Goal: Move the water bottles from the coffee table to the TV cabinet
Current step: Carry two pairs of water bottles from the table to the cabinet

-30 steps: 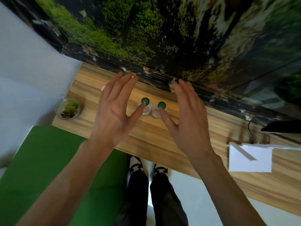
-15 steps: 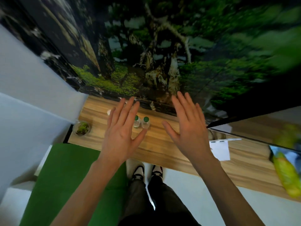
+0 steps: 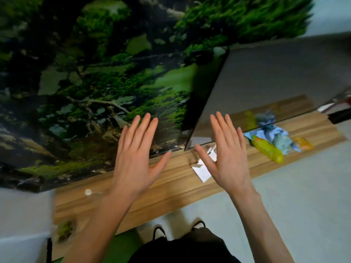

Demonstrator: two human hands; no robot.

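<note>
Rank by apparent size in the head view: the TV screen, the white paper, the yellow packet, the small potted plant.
1. TV screen, by far the largest.
2. Yellow packet and white paper: look alike, and a hand hides part of the paper, so unranked.
3. Potted plant, blurred, smallest.

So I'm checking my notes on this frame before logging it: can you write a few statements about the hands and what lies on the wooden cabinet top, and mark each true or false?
1. Both hands are open and hold nothing. True: the left hand and the right hand have their fingers spread.
2. The right hand has a grip on a water bottle. False: it is empty, above a piece of white paper.
3. A yellow-green packet lies on the cabinet top, to the right of the right hand. True.
4. The screen behind the hands shows a beach. False: it shows green forest growth.
5. The white paper lies on the floor. False: it lies on the cabinet top.
</note>
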